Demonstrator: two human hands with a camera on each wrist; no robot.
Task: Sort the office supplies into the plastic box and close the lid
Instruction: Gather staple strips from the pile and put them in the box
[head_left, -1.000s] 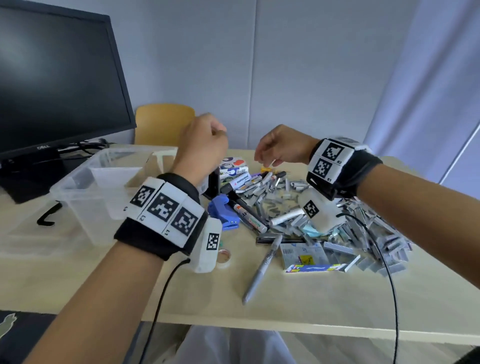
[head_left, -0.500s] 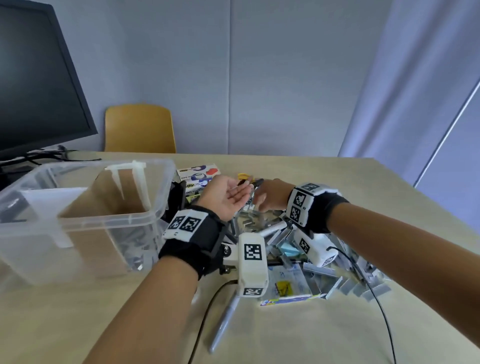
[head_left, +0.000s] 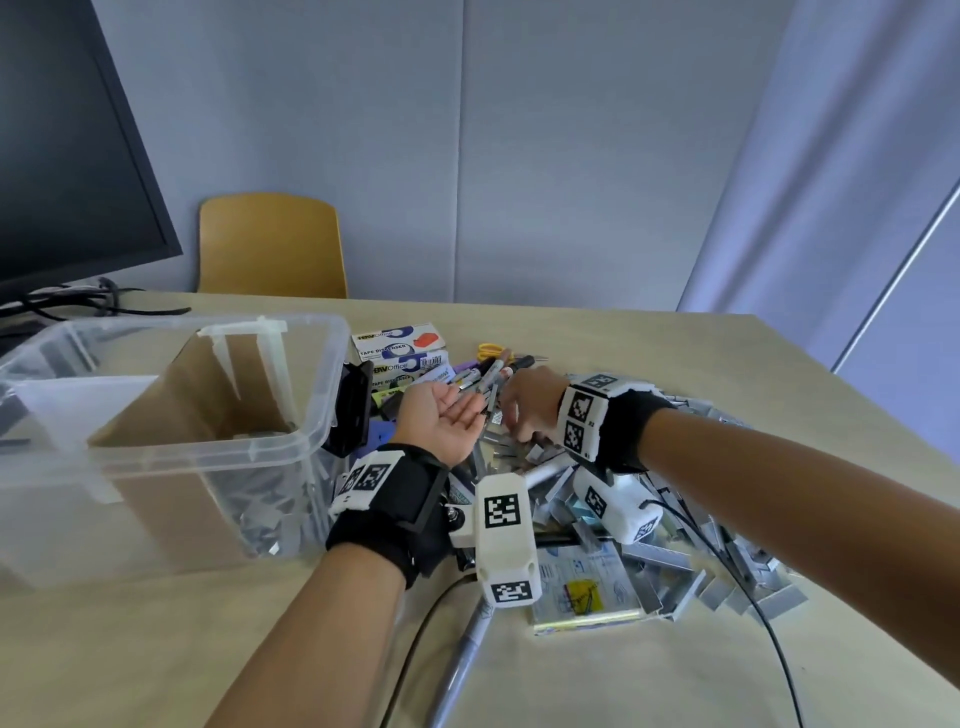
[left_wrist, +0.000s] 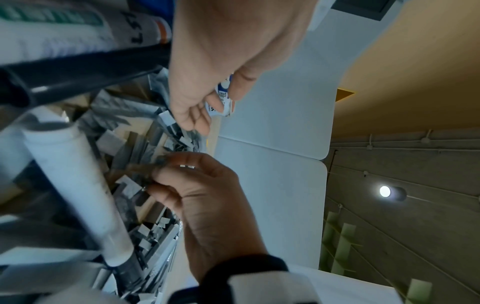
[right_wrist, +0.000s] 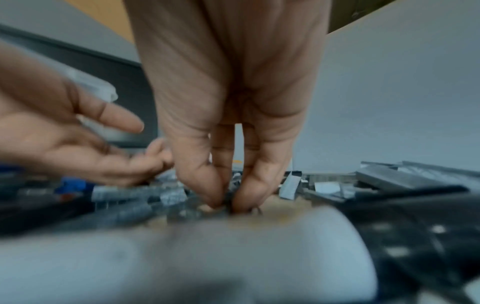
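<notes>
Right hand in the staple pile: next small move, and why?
Probably lift the pinched staples into the left hand. The right hand has its fingertips pressed down into the staple pile, and the left waits beside it, palm up and seemingly empty.

At the frame centre the left hand (head_left: 448, 423) lies palm up beside the right hand (head_left: 524, 405), over staple strips (head_left: 670, 558); a clear plastic box (head_left: 311, 415) stands at left.
</notes>
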